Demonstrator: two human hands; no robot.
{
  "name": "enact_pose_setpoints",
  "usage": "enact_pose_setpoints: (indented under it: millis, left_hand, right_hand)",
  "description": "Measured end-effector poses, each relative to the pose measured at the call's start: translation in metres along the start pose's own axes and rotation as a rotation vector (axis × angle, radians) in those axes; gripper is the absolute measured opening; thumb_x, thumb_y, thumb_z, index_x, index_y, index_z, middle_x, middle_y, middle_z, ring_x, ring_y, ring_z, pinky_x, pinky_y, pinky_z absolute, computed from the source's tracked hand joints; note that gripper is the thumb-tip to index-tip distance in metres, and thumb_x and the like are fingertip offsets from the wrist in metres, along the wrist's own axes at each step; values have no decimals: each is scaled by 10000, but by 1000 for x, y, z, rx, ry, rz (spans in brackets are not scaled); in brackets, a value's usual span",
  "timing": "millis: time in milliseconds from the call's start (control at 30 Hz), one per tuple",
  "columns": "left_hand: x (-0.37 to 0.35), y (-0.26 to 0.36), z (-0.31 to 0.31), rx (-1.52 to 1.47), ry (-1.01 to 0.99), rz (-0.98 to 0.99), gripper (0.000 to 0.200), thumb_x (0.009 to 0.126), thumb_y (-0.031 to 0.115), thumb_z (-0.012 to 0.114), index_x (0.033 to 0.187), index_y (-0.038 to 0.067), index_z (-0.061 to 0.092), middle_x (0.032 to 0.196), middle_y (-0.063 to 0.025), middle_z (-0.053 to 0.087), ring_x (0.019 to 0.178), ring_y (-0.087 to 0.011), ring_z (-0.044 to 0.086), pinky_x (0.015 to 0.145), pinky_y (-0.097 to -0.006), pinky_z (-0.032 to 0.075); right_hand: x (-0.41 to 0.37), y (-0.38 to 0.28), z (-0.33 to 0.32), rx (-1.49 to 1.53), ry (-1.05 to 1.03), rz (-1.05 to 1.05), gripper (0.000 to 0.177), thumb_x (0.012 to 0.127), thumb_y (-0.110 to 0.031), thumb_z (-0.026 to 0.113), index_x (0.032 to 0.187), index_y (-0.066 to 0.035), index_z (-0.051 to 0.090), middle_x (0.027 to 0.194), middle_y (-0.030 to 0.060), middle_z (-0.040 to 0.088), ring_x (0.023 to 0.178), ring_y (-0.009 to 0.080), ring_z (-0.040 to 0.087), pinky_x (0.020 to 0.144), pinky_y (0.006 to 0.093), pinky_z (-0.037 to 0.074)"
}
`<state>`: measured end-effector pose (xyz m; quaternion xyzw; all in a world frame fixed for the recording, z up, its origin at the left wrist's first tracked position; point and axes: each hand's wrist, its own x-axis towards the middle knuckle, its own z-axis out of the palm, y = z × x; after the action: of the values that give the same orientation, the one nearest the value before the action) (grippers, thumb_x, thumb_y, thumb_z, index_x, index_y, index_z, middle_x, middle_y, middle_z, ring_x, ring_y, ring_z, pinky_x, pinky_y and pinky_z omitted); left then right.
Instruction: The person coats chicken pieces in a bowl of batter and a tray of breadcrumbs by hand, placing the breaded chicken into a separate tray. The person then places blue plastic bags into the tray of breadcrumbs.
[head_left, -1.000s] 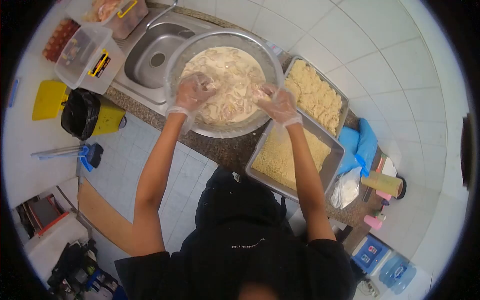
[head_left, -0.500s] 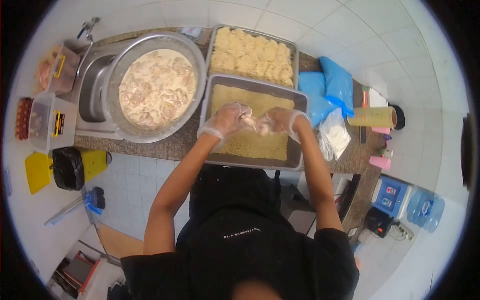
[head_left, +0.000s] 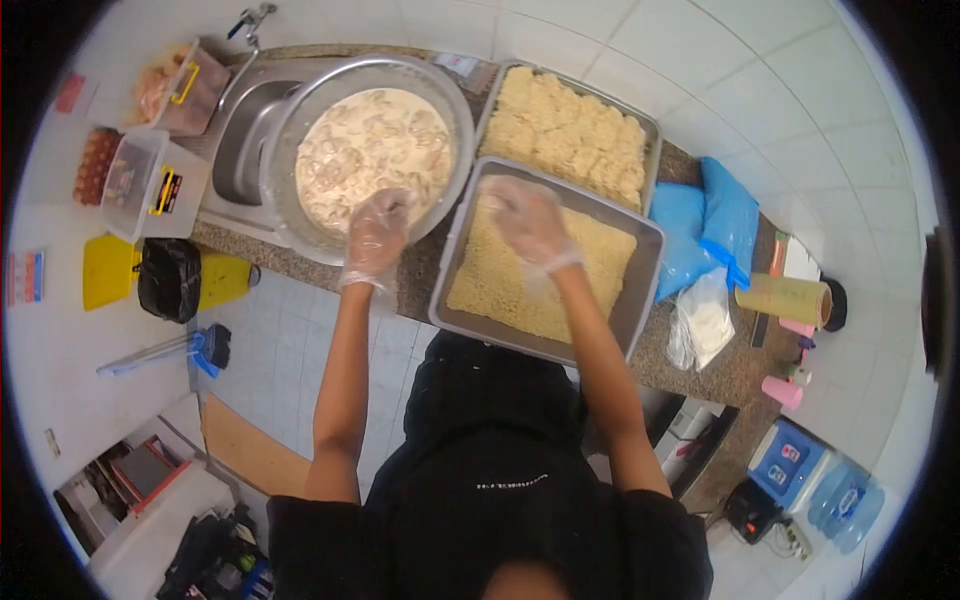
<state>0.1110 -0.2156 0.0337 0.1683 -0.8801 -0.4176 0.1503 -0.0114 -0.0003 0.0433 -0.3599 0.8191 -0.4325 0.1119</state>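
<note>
Both my hands wear clear plastic gloves. My left hand (head_left: 380, 228) is over the front rim of a big round metal bowl (head_left: 285, 165), its fingers curled; whether anything is in them is hidden. Raw chicken pieces (head_left: 370, 155) lie in creamy white liquid inside the bowl. My right hand (head_left: 530, 222) is above the back left part of a grey plastic tub (head_left: 655, 255), and its fingers are blurred. A layer of yellowish crumbs (head_left: 540, 290) covers the tub's bottom.
Behind the tub, a tray (head_left: 655, 150) holds crumb-coated pieces (head_left: 570, 130). To the right lie blue bags (head_left: 728, 215), a clear bag of white powder (head_left: 708, 325) and a roll of film (head_left: 785, 302). At left are a sink (head_left: 245, 145) and plastic boxes (head_left: 150, 190).
My hands were together over the tub's middle, holding a pale piece between them. They have parted: the left moved to the bowl, the right toward the tub's back left. The view has shifted.
</note>
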Motion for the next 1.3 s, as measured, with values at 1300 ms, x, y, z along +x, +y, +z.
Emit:
enact_pose_setpoints:
  millis: [1300]
  left_hand:
    - [122, -162, -94, 134, 44, -195, 426, 808, 359, 647, 1104, 53, 629, 997, -174, 673, 831, -264, 659, 738, -384, 511]
  right_hand:
    - [126, 19, 160, -603, -454, -6, 178, 823, -28, 502, 920, 11, 646, 967, 235, 637, 940, 365, 629, 823, 433, 505]
